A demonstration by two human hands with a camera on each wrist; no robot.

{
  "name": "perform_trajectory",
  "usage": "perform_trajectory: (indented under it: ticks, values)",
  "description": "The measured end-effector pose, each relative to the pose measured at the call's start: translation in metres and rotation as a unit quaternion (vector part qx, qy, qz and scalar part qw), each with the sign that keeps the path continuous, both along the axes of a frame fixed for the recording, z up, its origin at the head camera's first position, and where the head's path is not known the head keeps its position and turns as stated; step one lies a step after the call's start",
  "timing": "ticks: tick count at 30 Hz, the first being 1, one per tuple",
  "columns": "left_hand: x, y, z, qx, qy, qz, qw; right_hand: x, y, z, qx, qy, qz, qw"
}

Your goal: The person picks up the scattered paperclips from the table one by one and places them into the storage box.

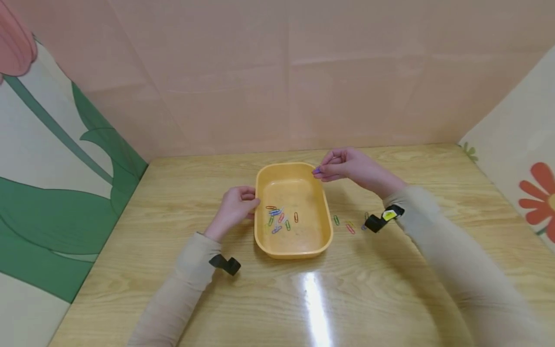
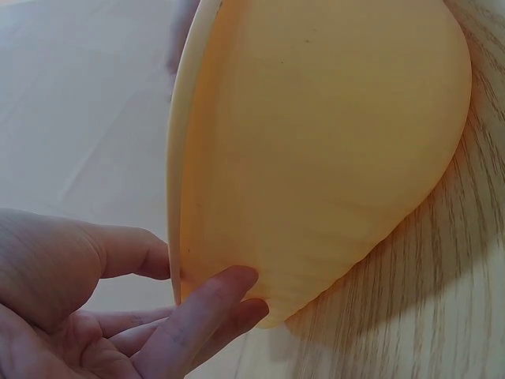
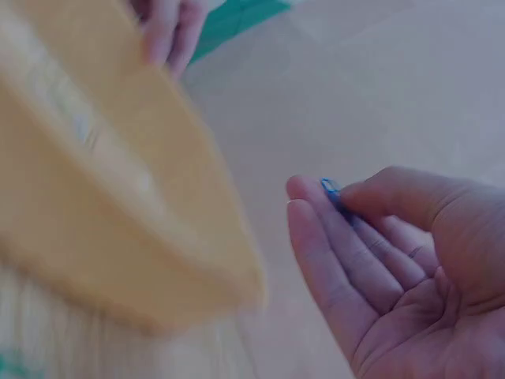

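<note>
A yellow plastic tray (image 1: 303, 190) stands on the table, and several coloured paper clips lie on its floor, among them a red one (image 1: 296, 217) and a green one (image 1: 288, 225). My left hand (image 1: 234, 209) grips the tray's left side, with the thumb at the rim and the fingers against the outer wall (image 2: 331, 158). Just beyond the tray's far right corner, my right hand (image 1: 353, 168) pinches a blue-purple paper clip (image 3: 329, 188) between thumb and fingertips, raised above the table.
Right of the tray, several loose paper clips lie on the wooden table (image 1: 269, 299), including a green one (image 1: 336, 220) and a pink one (image 1: 350, 228). A pinkish wall covering (image 1: 225, 86) rises behind the table, with patterned panels at both sides.
</note>
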State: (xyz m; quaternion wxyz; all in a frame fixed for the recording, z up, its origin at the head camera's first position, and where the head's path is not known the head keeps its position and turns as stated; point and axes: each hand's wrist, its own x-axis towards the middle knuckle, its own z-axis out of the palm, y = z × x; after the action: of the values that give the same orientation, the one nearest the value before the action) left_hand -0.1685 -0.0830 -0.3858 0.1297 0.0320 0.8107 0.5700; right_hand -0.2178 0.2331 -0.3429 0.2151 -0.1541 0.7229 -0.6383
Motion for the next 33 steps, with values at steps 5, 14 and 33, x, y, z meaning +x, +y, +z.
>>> perform_trajectory:
  ticks: [5, 14, 33]
  values:
    - [0.000, 0.000, -0.001, -0.002, -0.002, 0.002, 1.0000, -0.004, -0.036, 0.013, 0.012, -0.037, 0.014, 0.999]
    - [0.001, 0.000, 0.004, -0.004, -0.002, 0.001, 1.0000, -0.012, -0.087, 0.007, 0.088, -0.054, 0.067, 0.992]
    - [-0.001, 0.002, 0.002, 0.004, 0.006, -0.008, 0.9999, -0.008, -0.117, -0.019, 0.179, -0.062, 0.132, 0.973]
